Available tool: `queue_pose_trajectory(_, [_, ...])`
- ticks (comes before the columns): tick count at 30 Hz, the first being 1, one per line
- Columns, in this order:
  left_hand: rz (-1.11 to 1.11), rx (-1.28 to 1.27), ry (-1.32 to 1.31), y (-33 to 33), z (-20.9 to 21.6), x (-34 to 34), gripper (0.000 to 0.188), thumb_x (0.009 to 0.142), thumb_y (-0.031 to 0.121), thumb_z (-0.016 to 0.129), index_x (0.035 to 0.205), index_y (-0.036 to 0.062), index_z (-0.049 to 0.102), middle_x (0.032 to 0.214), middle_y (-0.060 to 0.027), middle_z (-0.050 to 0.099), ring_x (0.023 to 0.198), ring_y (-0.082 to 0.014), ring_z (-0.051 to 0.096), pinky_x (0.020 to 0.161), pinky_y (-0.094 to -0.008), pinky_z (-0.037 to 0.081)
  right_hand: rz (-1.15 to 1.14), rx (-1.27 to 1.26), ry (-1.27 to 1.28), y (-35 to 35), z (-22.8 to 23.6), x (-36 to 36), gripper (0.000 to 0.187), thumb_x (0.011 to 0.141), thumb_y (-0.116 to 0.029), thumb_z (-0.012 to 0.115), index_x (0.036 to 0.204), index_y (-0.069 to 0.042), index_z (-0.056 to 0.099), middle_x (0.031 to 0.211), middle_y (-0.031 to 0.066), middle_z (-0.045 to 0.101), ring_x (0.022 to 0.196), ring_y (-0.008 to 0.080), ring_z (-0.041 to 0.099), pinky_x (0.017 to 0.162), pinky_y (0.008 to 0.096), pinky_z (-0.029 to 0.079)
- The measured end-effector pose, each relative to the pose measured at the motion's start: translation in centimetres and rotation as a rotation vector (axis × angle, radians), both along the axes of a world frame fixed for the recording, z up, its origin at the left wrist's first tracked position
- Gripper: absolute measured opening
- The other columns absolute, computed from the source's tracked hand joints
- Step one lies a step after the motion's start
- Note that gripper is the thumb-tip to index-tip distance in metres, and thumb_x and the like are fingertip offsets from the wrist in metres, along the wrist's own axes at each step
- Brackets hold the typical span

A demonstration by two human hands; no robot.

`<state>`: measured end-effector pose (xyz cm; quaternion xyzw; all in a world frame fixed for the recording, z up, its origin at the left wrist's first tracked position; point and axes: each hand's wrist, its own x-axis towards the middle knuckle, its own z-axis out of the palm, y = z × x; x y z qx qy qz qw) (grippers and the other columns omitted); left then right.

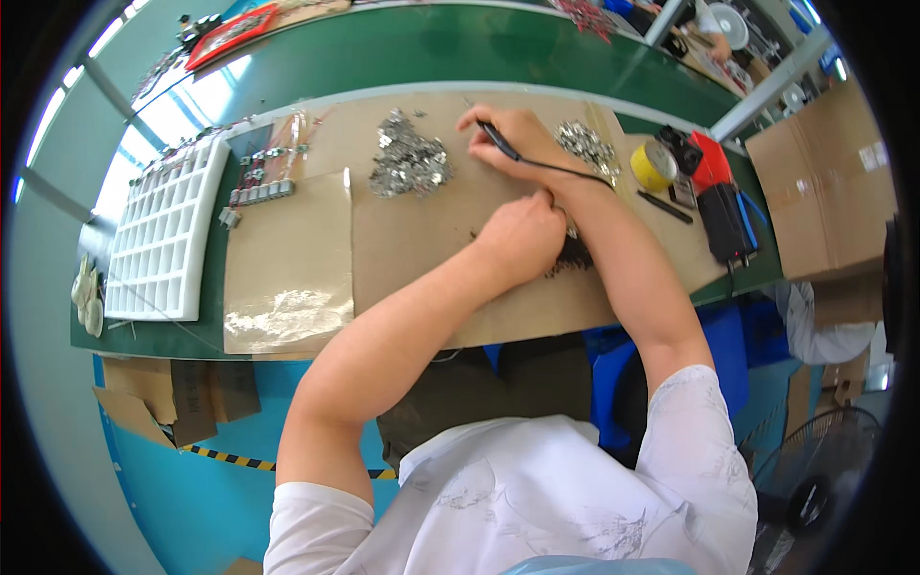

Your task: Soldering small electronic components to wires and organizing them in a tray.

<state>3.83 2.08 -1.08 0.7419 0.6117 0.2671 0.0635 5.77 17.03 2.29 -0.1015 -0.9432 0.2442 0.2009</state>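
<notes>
My right hand [517,140] is closed round a black pen-shaped tool [498,141] whose cord trails back over my wrist. It hovers over the brown cardboard sheet [412,259], between two heaps of small metal pieces. One silvery heap [410,158] spreads to its left, and a second heap [585,144] lies beyond my right wrist. Below that wrist, my left hand [525,236] is curled with its fingertips together; what they pinch, if anything, is hidden. Dark small parts [573,257] lie beside it, partly covered by my right forearm.
Left of the cardboard stand a white compartment tray [168,235] and wired small assemblies [265,177]. On the right sit a yellow tape roll [654,166], a black stick-like tool [665,207], a black box [724,225] and a large carton [819,177]. Another person's hand [719,48] shows at the far right.
</notes>
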Motion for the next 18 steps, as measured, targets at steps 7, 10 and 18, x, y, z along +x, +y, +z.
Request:
queue_pose_trajectory(7, [0.024, 0.021, 0.010, 0.0, -0.1, 0.1, 0.017, 0.093, 0.016, 0.065, 0.089, 0.0012, 0.072, 0.099, -0.0181, 0.066, 0.091, -0.0371, 0.069, 0.082, -0.0467, 0.057, -0.364, -0.140, 0.556, -3.8, 0.5, 10.3, 0.037, 0.085, 0.003, 0.078, 0.118, -0.008, 0.069, 0.090, 0.0077, 0.077, 0.084, 0.0175, 0.075, 0.078, 0.0295, 0.059])
queue_pose_trajectory(10, [0.037, 0.008, 0.004, -0.3, 0.3, 0.2, 0.016, 0.092, 0.018, 0.068, 0.090, 0.0035, 0.074, 0.098, -0.0166, 0.066, 0.089, -0.0370, 0.069, 0.080, -0.0461, 0.057, -0.505, -0.109, 0.568, -5.8, -1.4, 14.5, 0.034, 0.085, 0.006, 0.076, 0.117, -0.003, 0.069, 0.091, 0.0084, 0.076, 0.082, 0.0154, 0.074, 0.077, 0.0279, 0.059])
queue_pose_trajectory(18, [0.247, 0.025, -0.090, -0.6, 4.8, -2.3, 0.024, 0.085, 0.025, 0.075, 0.089, 0.0017, 0.075, 0.092, -0.0193, 0.069, 0.086, -0.0393, 0.069, 0.080, -0.0472, 0.057, -0.334, -0.059, 0.493, -5.8, -2.8, 15.0, 0.034, 0.086, 0.009, 0.070, 0.117, -0.005, 0.069, 0.089, 0.0103, 0.072, 0.080, 0.0216, 0.073, 0.072, 0.0316, 0.058])
